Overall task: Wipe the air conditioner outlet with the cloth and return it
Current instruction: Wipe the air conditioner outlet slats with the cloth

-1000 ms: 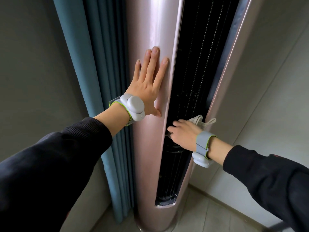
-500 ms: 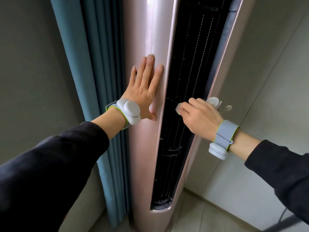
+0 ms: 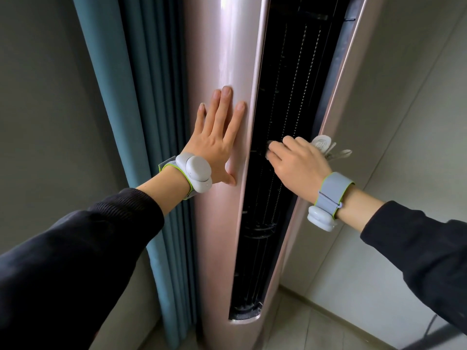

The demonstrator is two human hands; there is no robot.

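On the air conditioner, left of its outlet, the left hand lies flat, fingers straight; the right hand grips the cloth at the outlet, halfway up.

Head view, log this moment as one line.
step: wiping outlet | left hand: flat on pink casing | right hand: holds cloth against dark outlet | return of cloth: not yet done

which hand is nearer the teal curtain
Left. The left hand rests on the pink casing beside the teal curtain; the right hand, gripping a white cloth, is at the dark outlet.
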